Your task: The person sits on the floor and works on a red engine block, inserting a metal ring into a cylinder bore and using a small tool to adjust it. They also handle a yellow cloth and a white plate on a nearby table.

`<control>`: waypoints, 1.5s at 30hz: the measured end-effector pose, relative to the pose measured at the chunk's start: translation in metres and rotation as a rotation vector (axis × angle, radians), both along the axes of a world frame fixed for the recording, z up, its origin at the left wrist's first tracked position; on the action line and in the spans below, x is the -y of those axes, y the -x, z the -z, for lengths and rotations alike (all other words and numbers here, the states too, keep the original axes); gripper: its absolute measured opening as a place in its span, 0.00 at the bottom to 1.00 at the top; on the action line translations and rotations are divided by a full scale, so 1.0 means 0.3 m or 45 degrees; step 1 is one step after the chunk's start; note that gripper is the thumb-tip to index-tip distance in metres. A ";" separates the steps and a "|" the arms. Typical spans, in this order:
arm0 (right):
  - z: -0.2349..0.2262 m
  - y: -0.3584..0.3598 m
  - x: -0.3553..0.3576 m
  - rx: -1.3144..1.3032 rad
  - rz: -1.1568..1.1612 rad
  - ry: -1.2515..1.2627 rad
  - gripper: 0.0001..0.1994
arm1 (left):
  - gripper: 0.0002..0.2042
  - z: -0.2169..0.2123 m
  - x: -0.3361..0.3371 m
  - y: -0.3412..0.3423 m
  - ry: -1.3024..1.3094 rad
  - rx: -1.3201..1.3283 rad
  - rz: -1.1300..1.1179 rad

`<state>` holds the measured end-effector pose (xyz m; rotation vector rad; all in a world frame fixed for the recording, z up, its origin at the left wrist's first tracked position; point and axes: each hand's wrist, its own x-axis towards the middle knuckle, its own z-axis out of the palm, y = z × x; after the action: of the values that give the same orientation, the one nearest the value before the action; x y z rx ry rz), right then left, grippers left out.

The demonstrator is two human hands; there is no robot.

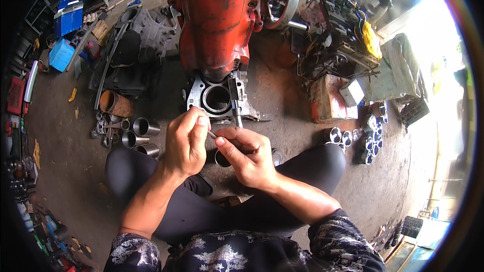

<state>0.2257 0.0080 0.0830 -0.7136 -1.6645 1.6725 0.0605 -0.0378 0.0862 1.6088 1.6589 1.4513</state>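
My left hand [187,138] is closed, thumb pressed against curled fingers. My right hand [247,157] is closed too, with its thumb and fingers pinching. A thin metal piece [213,135] spans the small gap between them, gripped at both ends; its exact kind is hidden by the fingers. Just beyond the hands sits a grey engine block [194,95] with a round bore, under a large red machine head [217,25]. A dark tool with a silver shaft [237,115] stands beside the bore, ending behind my right hand; whether that hand touches it I cannot tell.
Several metal cylinder sleeves [146,127] and a rusty cylinder [117,104] lie left of the block. Pistons [372,143] are grouped on the floor at right, near a worn box [330,98]. A handwheel [290,0] juts from the machine. My bent legs flank the work area.
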 end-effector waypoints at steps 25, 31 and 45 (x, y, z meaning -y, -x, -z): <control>-0.022 0.002 -0.005 -0.045 -0.020 0.130 0.06 | 0.16 0.016 -0.006 0.001 -0.046 0.151 0.049; -0.033 0.004 0.017 -0.105 -0.023 0.287 0.06 | 0.15 0.010 0.002 0.000 -0.060 0.181 0.058; -0.033 0.008 0.031 -0.104 -0.003 0.153 0.06 | 0.16 0.011 0.008 -0.004 -0.095 0.219 0.075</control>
<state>0.2233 -0.0014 0.0930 -0.6914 -1.5192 1.7914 0.0618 -0.0403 0.0827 1.5112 1.4662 1.5900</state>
